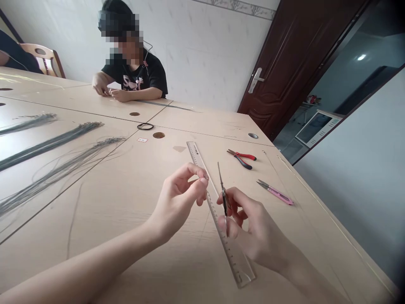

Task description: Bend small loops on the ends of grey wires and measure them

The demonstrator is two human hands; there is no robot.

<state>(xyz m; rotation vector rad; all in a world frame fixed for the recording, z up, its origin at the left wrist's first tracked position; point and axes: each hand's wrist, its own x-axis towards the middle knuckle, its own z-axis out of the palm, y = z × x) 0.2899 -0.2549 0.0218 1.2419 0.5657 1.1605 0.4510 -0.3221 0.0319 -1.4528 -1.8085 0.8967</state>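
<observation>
My left hand is closed in a pinch above the clear plastic ruler. A tiny dark metallic piece shows at its fingertips; its kind is too small to make out. To its right, my right hand is closed on a slim metal tool seen edge-on, with a thin pointed end upward. The two hands are apart. Beyond my right hand lie pliers with red and black handles and pink-handled thread snips.
Bundles of thin grey wire lie on the left of the wooden table. A black band and a tape roll lie farther back. Yellowish strands run along the right edge. Another person sits across.
</observation>
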